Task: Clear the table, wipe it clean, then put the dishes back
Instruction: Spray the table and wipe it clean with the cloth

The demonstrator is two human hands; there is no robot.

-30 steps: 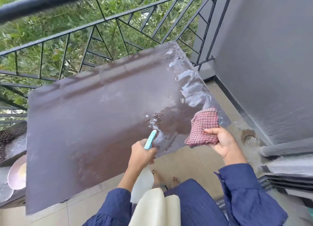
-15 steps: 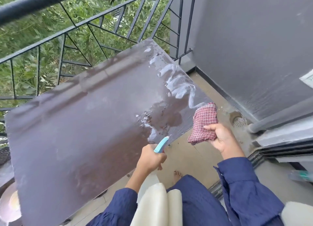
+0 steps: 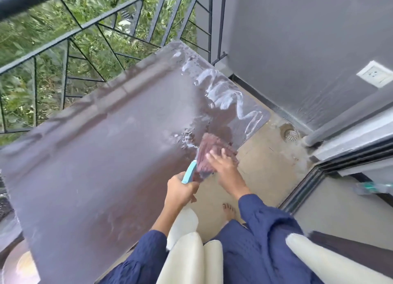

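Observation:
A dark brown table (image 3: 102, 156) fills the middle of the view, wet and streaked with white foam near its right corner. My right hand (image 3: 223, 166) presses a red checked cloth (image 3: 210, 147) flat on the table's near right edge, fingers spread; the cloth is motion-blurred. My left hand (image 3: 180, 190) grips a white spray bottle (image 3: 182, 222) with a turquoise trigger, held just off the table's near edge beside the cloth.
A black metal railing (image 3: 70, 34) with greenery behind runs along the far side. A grey wall (image 3: 297, 39) stands at right, with a floor drain (image 3: 291, 134) below it. A plate (image 3: 19, 266) shows at the bottom left, under the table's edge.
My right hand has brought the cloth from the air beside the table down onto the wet near right edge. The view has swung right. The left hand still holds the bottle.

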